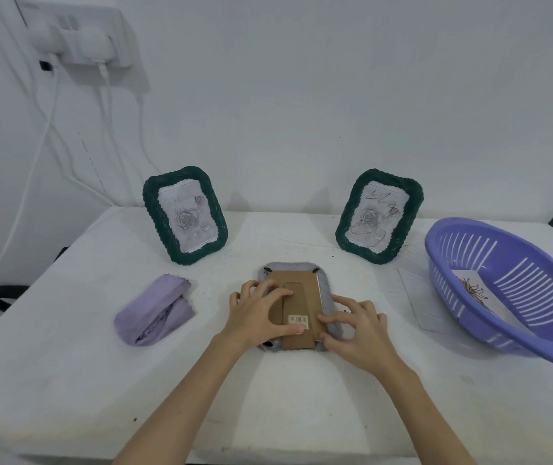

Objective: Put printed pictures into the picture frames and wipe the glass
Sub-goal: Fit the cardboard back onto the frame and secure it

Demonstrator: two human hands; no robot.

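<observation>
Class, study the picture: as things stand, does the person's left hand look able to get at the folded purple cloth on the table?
Probably yes. The left hand rests on the face-down frame's cardboard back, and the purple cloth lies on its left on the table. Nothing stands between them.

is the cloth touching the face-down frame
Apart. The head view shows bare table between the cloth and the face-down frame, with the left hand on the frame.

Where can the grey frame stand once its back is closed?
Bare table lies between the two green frames, behind the grey frame that the left hand and right hand press. The near edge is bare too. It is crowded right, by the purple basket, and left, by the folded cloth.
</observation>
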